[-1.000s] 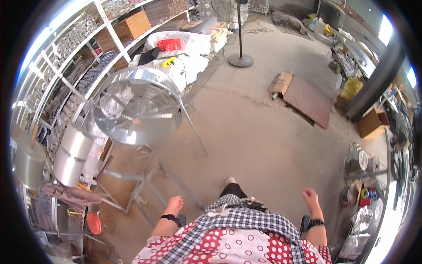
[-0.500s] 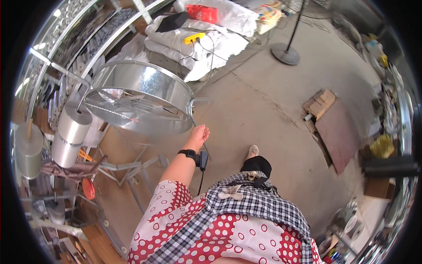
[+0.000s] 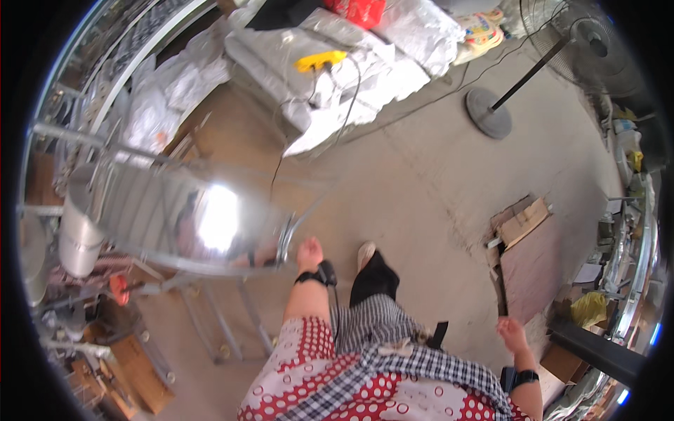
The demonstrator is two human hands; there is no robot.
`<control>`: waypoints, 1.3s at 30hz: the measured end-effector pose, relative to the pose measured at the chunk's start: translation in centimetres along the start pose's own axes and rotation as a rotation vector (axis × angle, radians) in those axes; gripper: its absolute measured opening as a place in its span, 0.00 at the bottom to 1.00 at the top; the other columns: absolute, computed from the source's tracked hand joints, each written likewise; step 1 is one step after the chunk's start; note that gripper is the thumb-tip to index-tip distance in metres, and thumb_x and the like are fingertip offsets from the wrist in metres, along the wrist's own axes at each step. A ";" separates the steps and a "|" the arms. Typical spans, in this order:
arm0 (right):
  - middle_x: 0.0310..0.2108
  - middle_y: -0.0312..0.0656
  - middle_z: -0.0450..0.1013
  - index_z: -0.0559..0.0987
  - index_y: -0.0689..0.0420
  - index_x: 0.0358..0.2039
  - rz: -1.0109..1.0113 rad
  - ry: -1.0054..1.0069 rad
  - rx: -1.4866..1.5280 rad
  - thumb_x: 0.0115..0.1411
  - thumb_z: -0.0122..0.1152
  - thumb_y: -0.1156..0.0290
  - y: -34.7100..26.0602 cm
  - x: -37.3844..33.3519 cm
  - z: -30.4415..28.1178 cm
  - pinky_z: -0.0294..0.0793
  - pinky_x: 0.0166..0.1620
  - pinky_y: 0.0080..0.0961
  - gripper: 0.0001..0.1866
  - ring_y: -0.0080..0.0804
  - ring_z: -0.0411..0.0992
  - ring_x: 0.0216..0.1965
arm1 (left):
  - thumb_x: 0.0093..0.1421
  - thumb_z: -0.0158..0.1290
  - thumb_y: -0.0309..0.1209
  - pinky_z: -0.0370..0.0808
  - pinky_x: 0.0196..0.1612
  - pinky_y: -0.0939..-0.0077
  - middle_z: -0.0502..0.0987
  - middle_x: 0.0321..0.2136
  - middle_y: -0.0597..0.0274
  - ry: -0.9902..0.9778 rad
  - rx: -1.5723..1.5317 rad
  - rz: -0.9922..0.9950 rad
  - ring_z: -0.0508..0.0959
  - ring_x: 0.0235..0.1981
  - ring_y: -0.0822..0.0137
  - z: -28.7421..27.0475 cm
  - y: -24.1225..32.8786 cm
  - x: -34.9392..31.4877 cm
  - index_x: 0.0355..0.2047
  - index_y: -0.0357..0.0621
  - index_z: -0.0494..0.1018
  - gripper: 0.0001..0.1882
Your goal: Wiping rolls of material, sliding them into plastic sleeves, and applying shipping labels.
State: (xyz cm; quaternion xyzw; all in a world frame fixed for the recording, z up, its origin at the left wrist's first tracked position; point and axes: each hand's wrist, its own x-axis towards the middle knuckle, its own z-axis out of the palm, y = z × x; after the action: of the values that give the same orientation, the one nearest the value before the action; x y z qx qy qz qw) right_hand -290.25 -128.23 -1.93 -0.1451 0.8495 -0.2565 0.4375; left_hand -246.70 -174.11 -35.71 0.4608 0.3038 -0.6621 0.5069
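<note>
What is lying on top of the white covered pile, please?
A yellow power strip, a flat black item and a red package lie on the white pile; what its covering hides cannot be seen.

The big silver fan [image 3: 200,221] is nearer now, and shows its shiny side instead of its front. The left hand [image 3: 309,250], low at first, is up near its right edge. The right hand [image 3: 514,335] and the tall black fan's top [image 3: 593,43] are back in view
</note>
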 end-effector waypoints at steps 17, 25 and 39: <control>0.31 0.37 0.76 0.77 0.59 0.42 0.306 -0.146 -0.279 0.56 0.62 0.68 -8.8 5.9 2.1 0.72 0.38 0.21 0.14 0.22 0.72 0.34 | 0.55 0.48 0.34 0.71 0.30 0.71 0.75 0.18 0.68 -0.255 -0.513 0.127 0.75 0.24 0.68 0.1 -1.8 6.9 0.18 0.48 0.70 0.10; 0.30 0.35 0.75 0.77 0.60 0.42 0.255 -0.158 -0.323 0.57 0.62 0.68 -10.3 6.5 1.8 0.71 0.36 0.20 0.14 0.20 0.71 0.32 | 0.49 0.51 0.25 0.75 0.33 0.70 0.75 0.20 0.67 -0.175 -0.530 0.160 0.75 0.23 0.70 0.8 -2.7 6.5 0.17 0.46 0.69 0.06; 0.31 0.34 0.74 0.77 0.57 0.43 0.325 -0.158 -0.296 0.57 0.62 0.67 -10.1 6.1 2.2 0.71 0.36 0.19 0.14 0.20 0.70 0.33 | 0.54 0.52 0.24 0.77 0.31 0.72 0.77 0.21 0.66 -0.085 -0.526 0.274 0.76 0.22 0.68 2.4 -3.9 3.5 0.21 0.42 0.70 0.06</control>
State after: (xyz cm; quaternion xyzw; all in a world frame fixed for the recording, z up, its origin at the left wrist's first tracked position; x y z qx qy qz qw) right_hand -291.71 -140.12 -1.41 -0.0885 0.8531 -0.0432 0.5124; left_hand -251.30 -176.38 -38.29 0.3223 0.3786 -0.5047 0.7057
